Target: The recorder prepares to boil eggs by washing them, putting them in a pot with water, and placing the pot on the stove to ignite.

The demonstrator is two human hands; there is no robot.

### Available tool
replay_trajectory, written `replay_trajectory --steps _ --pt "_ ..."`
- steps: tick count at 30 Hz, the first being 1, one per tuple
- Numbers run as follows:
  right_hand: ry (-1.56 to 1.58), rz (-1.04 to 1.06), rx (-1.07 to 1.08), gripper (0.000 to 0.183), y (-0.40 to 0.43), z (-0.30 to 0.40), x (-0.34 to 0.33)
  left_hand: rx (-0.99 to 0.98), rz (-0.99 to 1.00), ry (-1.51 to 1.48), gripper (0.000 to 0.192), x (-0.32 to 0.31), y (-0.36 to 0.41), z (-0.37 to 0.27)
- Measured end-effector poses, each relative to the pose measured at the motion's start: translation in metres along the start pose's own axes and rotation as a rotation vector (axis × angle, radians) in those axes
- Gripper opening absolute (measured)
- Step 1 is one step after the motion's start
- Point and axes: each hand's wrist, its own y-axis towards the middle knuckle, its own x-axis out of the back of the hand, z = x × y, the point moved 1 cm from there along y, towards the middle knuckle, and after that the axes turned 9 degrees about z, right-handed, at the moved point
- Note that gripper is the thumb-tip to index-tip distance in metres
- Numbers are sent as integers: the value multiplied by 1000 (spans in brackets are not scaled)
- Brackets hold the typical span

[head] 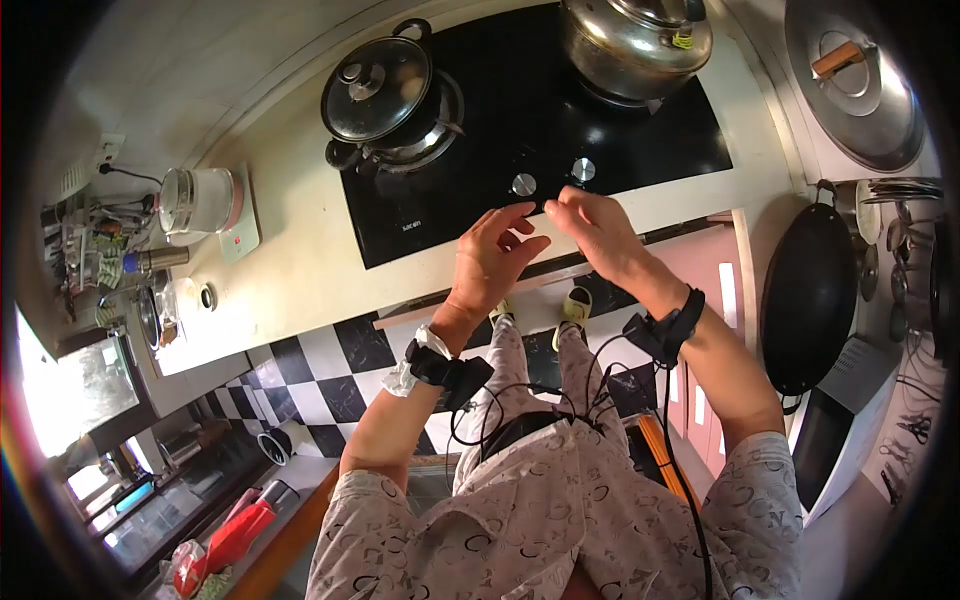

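Note:
My left hand (495,251) hovers over the front edge of a black glass gas hob (465,150), its fingers curled loosely and apart, with nothing seen in it. Close beside it on the right, my right hand (596,229) is bent inward near the two metal control knobs (583,169); its fingers are drawn together and whatever may lie between them is hidden. A dark pot with a glass lid (377,88) stands on the left burner. On the right burner stands a steel kettle (634,52). Both wrists carry black strapped devices with cables.
Left on the counter (300,255) are a glass electric kettle (196,201), a steel cylinder (166,259) and a utensil rack. At the right hang a black wok (810,300) and a large metal lid (855,90). Cables (667,450) run from my wrists past my torso.

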Motion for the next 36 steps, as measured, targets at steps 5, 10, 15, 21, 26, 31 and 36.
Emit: replay_trajectory --steps 5,10,15,21,26,31,36 --pt "-133 -88 48 54 56 -20 -6 -19 57 286 46 10 22 41" --pt "-242 -84 11 56 106 -22 -14 -205 60 546 43 5 50 60" --pt "-391 -134 47 55 152 -33 -24 -203 133 596 30 3 69 65" --pt "-499 -122 37 58 192 -33 -30 -305 193 634 16 6 81 65" --pt "-616 -149 71 57 212 -44 -23 -350 199 637 22 4 83 63" --pt "-686 -144 100 57 223 -50 -19 -368 212 660 31 9 84 70" --pt "-712 -131 94 56 232 -47 -8 -354 251 658 34 10 86 69"
